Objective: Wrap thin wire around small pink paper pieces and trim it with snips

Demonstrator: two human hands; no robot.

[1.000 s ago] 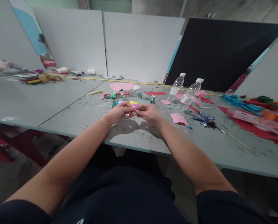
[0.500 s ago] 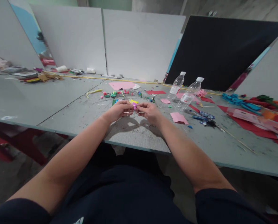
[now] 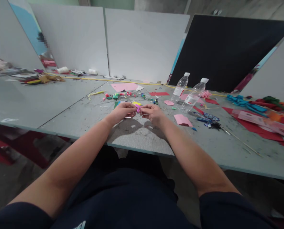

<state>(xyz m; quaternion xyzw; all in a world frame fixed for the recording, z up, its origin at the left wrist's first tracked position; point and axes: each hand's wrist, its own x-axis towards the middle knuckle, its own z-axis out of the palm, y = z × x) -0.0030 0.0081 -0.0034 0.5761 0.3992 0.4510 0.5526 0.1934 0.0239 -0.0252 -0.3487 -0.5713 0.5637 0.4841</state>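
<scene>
Between my fingertips, just over the table's front edge, is a small purple-pink lump [image 3: 138, 108] that looks like modelling clay. My left hand [image 3: 123, 112] pinches it from the left with thumb and fingers closed. From the other side my right hand [image 3: 152, 114] pinches it too. The fingers cover much of the lump, so its full shape is hidden. Right behind it lies a yellow piece [image 3: 137, 103], and a green and blue flat item peeks out behind my left hand. Small coloured clay balls [image 3: 117, 96] on thin wires lie farther back.
Two clear plastic bottles [image 3: 192, 97] stand right of my hands. Pink paper [image 3: 183, 120], a red paper strip [image 3: 159, 94] and blue-handled tools [image 3: 207, 118] lie around them. Red sheets and fabric [image 3: 254, 127] are piled at far right. Boards [image 3: 146, 44] line the table's back.
The purple-pink lump has shifted very slightly in my fingertips, and the fingers of both hands have adjusted a little around it. The things on the table stay put.
</scene>
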